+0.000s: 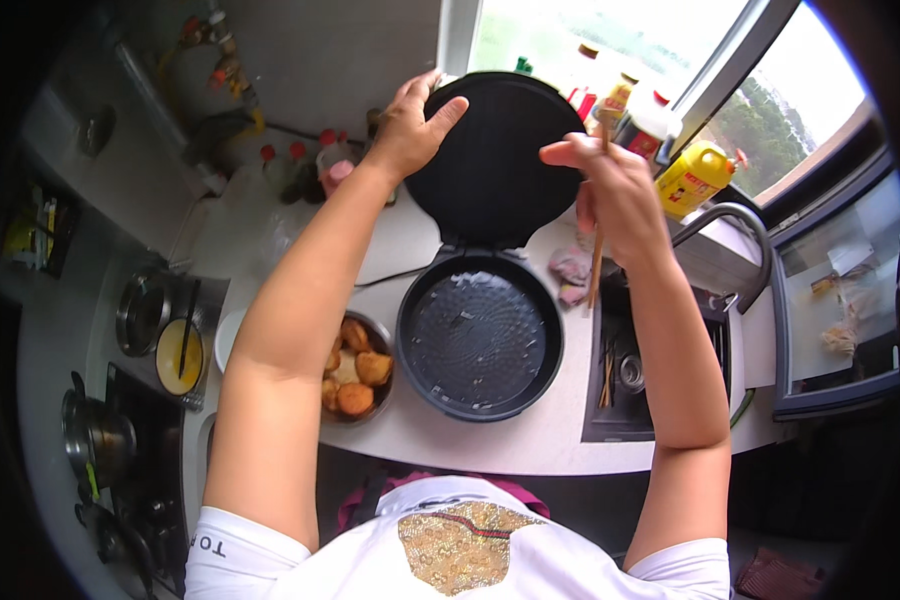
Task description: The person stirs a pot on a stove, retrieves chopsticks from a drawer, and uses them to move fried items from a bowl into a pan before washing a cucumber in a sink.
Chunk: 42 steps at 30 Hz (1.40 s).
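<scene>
A round black electric griddle stands on the counter, its lid raised and its pan facing up. The pan's dark patterned surface shines and has small pale bits on it. My left hand grips the lid's upper left edge, thumb over the inner face. A pair of wooden chopsticks hangs nearly upright in my right hand. That hand is at the lid's right edge, forefinger pointing toward it; whether it touches I cannot tell. A metal bowl of browned food pieces sits left of the pan, partly behind my left forearm.
On the right is a dark sink with a curved tap and more chopsticks inside. A crumpled cloth lies beside the pan. Bottles and a yellow jug line the window. At left stands a bowl of yellow liquid.
</scene>
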{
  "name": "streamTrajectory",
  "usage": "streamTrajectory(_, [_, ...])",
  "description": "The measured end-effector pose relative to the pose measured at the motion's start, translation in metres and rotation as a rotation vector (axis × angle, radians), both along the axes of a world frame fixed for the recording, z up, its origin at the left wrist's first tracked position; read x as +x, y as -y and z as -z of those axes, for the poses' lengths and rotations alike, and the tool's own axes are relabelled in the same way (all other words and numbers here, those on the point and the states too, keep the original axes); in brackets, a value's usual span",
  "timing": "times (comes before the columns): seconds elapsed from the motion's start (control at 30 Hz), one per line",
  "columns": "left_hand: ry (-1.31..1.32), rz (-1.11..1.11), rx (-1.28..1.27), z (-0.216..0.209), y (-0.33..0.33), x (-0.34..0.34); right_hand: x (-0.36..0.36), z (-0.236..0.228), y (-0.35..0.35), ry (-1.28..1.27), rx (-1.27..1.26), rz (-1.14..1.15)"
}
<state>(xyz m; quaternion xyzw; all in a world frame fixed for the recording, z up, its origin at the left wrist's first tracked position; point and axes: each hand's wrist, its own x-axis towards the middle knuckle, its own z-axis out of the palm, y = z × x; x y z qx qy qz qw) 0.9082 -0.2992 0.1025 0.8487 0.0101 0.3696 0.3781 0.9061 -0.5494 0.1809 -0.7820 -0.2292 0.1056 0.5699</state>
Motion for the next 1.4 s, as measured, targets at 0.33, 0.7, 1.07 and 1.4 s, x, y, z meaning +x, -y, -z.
streamTrajectory(0.33, [0.158,-0.188,-0.862,0.095,-0.019,-0.258,-0.164,0.149,-0.051,-0.362,0.324,0.024])
streamTrajectory(0.7, [-0.280,-0.403,-1.347,0.206,-0.015,-0.368,-0.261,0.261,-0.130,-0.232,0.058,0.033])
streamTrajectory(1.07, [-0.384,-0.316,-1.263,0.217,-0.029,-0.368,-0.272,0.271,-0.144,-0.223,0.056,0.163])
streamTrajectory(1.4, [-0.368,-0.245,-1.296,0.211,-0.031,-0.368,-0.243,0.272,-0.105,-0.590,0.489,0.521])
